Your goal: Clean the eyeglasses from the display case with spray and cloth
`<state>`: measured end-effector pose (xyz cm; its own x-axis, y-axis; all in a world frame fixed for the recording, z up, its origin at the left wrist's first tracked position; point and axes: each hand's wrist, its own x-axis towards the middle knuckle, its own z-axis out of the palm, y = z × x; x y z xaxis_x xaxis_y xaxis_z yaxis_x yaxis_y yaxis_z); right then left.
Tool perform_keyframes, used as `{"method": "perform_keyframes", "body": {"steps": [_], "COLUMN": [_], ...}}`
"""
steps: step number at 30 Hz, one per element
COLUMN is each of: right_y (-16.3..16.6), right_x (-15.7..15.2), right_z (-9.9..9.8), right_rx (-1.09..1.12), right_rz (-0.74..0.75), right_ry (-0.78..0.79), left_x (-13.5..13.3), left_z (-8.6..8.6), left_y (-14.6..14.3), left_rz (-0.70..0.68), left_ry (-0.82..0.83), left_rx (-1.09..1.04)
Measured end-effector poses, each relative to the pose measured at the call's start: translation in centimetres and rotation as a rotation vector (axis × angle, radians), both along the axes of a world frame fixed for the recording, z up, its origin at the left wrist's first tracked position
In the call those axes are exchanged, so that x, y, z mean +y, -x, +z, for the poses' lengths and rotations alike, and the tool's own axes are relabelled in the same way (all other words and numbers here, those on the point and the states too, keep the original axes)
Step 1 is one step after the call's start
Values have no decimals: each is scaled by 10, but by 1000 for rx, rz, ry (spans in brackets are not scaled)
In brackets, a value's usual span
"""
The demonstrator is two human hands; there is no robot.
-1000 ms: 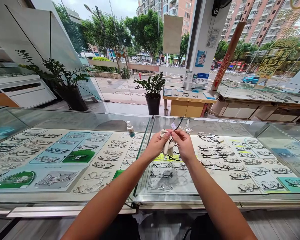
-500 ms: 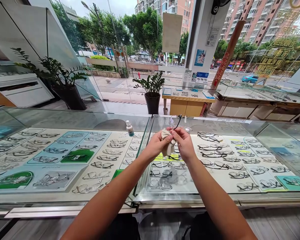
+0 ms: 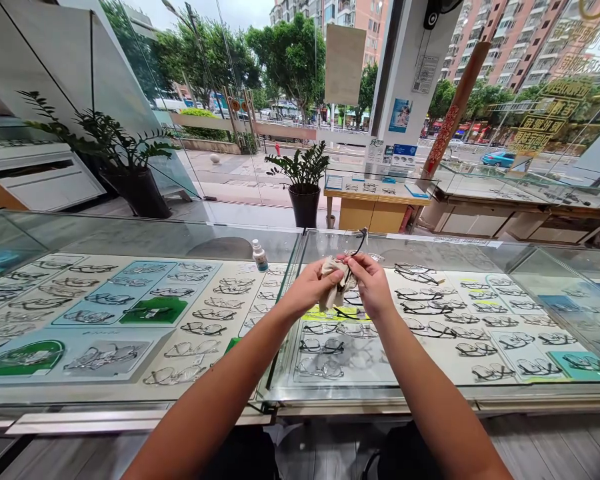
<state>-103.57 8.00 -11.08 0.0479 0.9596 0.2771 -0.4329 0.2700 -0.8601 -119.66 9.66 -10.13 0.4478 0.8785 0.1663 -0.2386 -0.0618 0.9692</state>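
Observation:
Over the glass display case, my left hand (image 3: 313, 285) is closed on a crumpled off-white cloth (image 3: 329, 298). Beside it, my right hand (image 3: 374, 285) pinches a dark pair of eyeglasses (image 3: 362, 243). One temple arm of the glasses sticks up past my fingers with its curved tip on top. The cloth wraps around part of the glasses, and the fingers and cloth hide most of the lenses. To the left, a small white spray bottle (image 3: 260, 256) with a bluish label stands upright on the glass.
Rows of eyeglass frames (image 3: 205, 329) lie inside the glass display cases (image 3: 380, 392). Beyond the counter are a potted plant (image 3: 305, 200), a low wooden display table (image 3: 365, 212) and large windows onto a street.
My right hand has turned and shifted slightly right, its fingers a little apart from the cloth. The temple arm leans slightly further right. Both hands keep their hold.

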Motion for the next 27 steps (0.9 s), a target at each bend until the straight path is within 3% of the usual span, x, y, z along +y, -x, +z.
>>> {"method": "perform_keyframes", "body": {"steps": [11,22,27], "right_y": [0,-3,1], "right_x": [0,1,3], "right_z": [0,3,-4], "right_rx": [-100,2,-19], "right_rz": [6,5,28], "right_ry": [-18,17,8], "left_x": [6,7,8], "left_z": [-7,-2,-8], "left_y": [-4,8,1], "left_rz": [104,-42,65], "left_ry": [-31,-154,-131], "left_rx": [8,134,69]}}
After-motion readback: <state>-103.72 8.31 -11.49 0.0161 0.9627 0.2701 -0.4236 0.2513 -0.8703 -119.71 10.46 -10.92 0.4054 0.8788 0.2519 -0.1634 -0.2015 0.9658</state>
